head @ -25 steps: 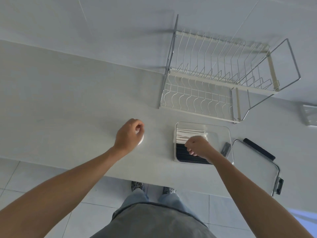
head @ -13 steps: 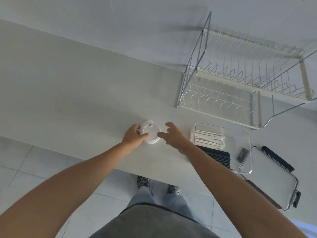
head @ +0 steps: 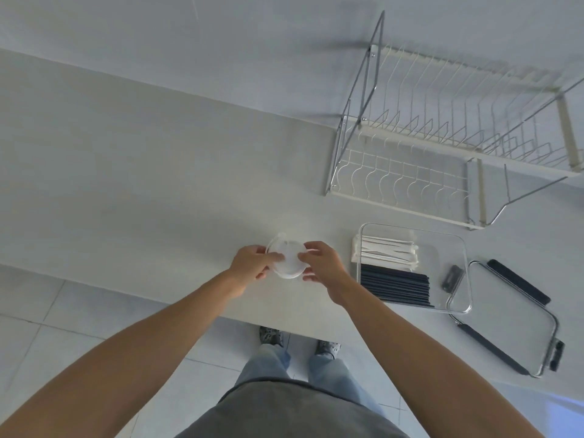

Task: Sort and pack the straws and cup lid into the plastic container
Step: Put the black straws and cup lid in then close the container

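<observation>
A round, clear-white cup lid is held just above the counter between both hands. My left hand grips its left edge and my right hand grips its right edge. To the right stands the clear plastic container. White wrapped straws lie in its far part and black straws in its near part. A small dark clip lies at the container's right side.
The container's lid, clear with black clasps, lies flat to the right near the counter's front edge. A white wire dish rack stands behind the container against the wall. The counter edge runs just below my hands.
My right hand left the container and came left to the cup lid. Both hands now hold the lid, lifted slightly off the counter. The view shifted left.
</observation>
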